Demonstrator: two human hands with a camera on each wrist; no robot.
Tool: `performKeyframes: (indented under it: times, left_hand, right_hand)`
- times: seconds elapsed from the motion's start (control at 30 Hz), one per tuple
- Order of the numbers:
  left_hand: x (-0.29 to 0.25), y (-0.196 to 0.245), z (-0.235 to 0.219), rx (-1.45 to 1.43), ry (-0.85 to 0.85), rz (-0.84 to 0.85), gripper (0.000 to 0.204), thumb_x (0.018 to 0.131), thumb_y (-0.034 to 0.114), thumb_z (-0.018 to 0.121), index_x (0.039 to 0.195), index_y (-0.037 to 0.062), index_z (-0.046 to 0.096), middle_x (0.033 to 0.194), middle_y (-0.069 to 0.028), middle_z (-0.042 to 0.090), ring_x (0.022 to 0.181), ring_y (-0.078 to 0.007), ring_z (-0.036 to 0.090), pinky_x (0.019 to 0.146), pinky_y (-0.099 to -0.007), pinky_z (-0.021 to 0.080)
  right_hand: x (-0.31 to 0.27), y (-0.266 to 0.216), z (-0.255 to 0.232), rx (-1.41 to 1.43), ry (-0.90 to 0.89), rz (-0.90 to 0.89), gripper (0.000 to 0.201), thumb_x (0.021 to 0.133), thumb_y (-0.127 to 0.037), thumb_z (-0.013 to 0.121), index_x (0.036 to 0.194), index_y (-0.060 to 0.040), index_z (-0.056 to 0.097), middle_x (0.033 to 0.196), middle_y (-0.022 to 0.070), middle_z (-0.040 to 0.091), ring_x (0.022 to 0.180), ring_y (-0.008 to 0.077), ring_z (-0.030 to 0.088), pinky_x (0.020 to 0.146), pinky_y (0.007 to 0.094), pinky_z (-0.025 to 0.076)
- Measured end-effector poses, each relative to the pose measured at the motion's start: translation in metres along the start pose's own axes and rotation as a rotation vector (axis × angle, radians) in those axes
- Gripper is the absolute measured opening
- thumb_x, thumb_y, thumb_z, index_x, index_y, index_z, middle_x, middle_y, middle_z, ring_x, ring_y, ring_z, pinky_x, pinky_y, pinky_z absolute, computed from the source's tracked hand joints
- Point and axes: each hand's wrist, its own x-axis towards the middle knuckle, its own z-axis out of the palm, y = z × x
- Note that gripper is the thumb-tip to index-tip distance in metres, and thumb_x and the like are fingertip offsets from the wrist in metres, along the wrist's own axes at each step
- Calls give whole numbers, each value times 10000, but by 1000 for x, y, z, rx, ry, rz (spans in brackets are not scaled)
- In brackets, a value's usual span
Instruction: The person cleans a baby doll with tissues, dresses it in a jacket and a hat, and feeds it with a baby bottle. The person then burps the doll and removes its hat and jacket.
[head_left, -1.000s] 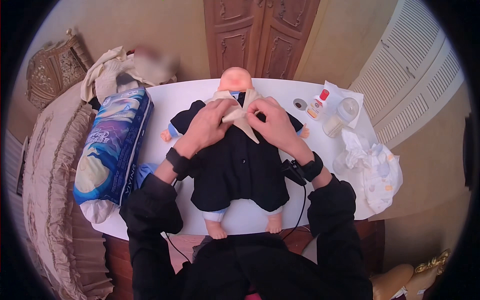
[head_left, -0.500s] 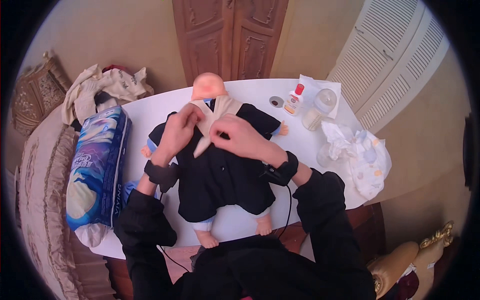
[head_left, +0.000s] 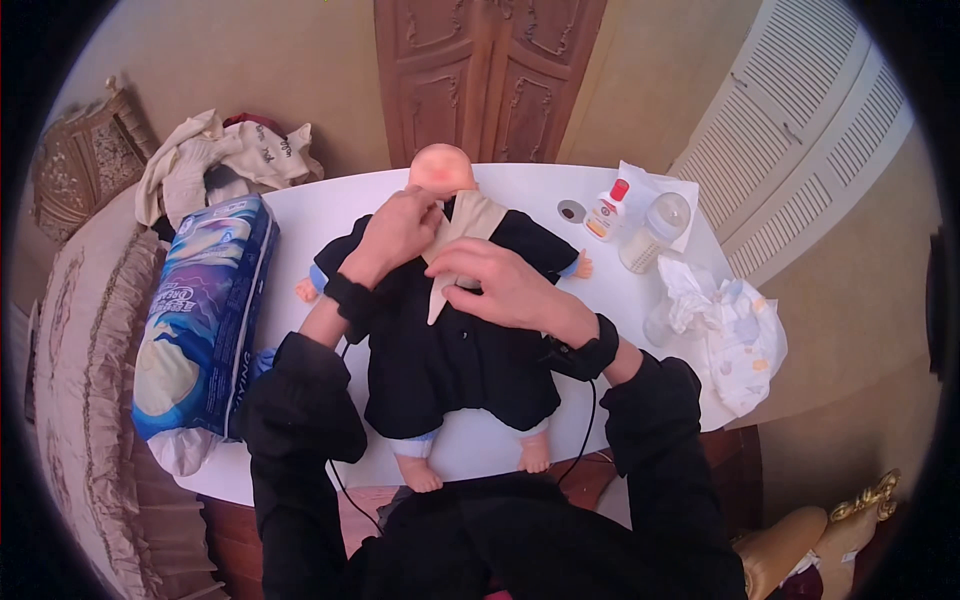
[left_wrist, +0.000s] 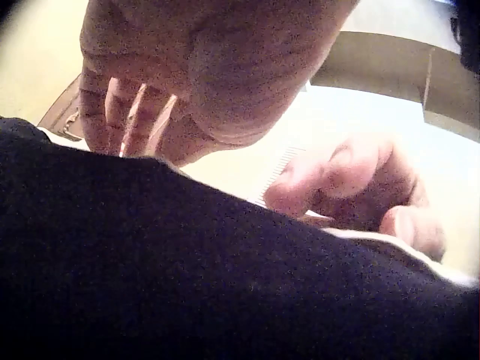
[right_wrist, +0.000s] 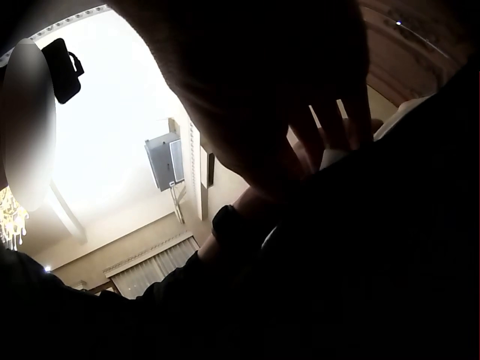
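Note:
A bald baby doll (head_left: 443, 168) lies on its back in a black buttoned garment (head_left: 460, 370). Over its chest spreads a cream collar (head_left: 468, 222) with a pointed end. My left hand (head_left: 398, 235) pinches the collar's left side close to the doll's neck; its fingertips are partly hidden by cloth in the left wrist view. Lower down, my right hand (head_left: 505, 285) hovers over the pointed end, thumb and forefinger parted with nothing between them. The loosely bent fingers (left_wrist: 352, 169) of the right hand show beyond the black cloth in the left wrist view.
A blue diaper pack (head_left: 205, 320) lies along the left side of the white table (head_left: 310, 200). On the right stand a red-capped bottle (head_left: 607, 210) and a baby bottle (head_left: 655, 235), near a crumpled patterned diaper (head_left: 740, 340). Clothes (head_left: 235, 150) are heaped behind the pack.
My left hand has moved up the collar towards the doll's neck. The right hand has let go of the collar, its thumb and forefinger now apart. The head view has also shifted.

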Motion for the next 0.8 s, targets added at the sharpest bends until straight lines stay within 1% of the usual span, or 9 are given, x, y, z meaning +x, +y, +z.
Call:
performKeyframes:
  times: [0.13,0.17,0.27,0.33,0.4,0.53,0.63,0.7,0.8]
  left_hand:
    - [1,2,-6,-69,-173,-116,241,845,86,514,1050,31,629,943,-157,641,849,-265,633,772,-332,488]
    - [-1,-3,-4,-144,-156,-121,239,850,65,499,1044,28,633,944,-143,649,857,-241,632,781,-321,484]
    - [-4,-10,-5,-253,-146,-142,246,858,25,471,1041,20,636,932,-109,656,863,-187,621,791,-295,477]
    - [-4,-12,-5,-287,-154,-155,253,863,7,459,1045,16,634,919,-90,655,859,-157,611,793,-280,474]
    - [-3,-14,-5,-299,-175,-230,259,869,-1,456,1062,13,629,905,-74,646,851,-125,589,782,-263,471]
    - [-1,-21,0,-480,-118,-242,257,870,18,475,1080,13,622,905,-91,639,842,-114,588,766,-250,469]
    - [7,-21,-3,-214,-93,-318,266,852,45,507,1090,43,626,921,-101,640,830,-151,607,753,-272,477]
    - [10,-32,3,-13,27,85,230,805,65,558,1023,62,635,955,-111,641,826,-240,620,747,-312,484]
    - [14,-22,-8,31,-147,-87,188,762,68,591,947,59,623,991,-114,633,852,-322,608,753,-353,483]
  right_hand:
    - [11,13,-11,76,89,203,164,834,-76,568,974,-28,640,958,78,611,808,182,606,734,277,483]
    - [15,15,-15,19,85,281,203,841,-91,549,1022,-36,623,1012,107,595,890,225,595,789,308,475]
    - [23,34,-12,-253,185,121,165,827,-108,523,937,-25,615,937,157,583,931,328,564,846,397,446]
    - [25,44,-7,-224,159,153,163,812,-73,524,935,-25,620,933,170,570,955,341,544,882,413,419]
    - [29,54,-3,-301,58,186,269,814,-53,519,1070,-64,601,990,167,571,1013,347,529,872,412,435]
    - [41,72,1,-321,89,153,243,811,-34,515,1037,-61,601,967,170,562,952,364,546,833,419,454]
    - [44,75,0,-292,67,198,173,795,-41,538,942,-48,629,959,171,560,959,347,551,818,408,456]
    - [43,76,0,-338,49,204,146,789,-44,543,907,-43,629,955,170,572,950,345,562,802,406,462]
    - [49,73,-5,-315,44,242,129,810,-61,537,905,-28,618,956,168,586,916,340,584,790,399,469]
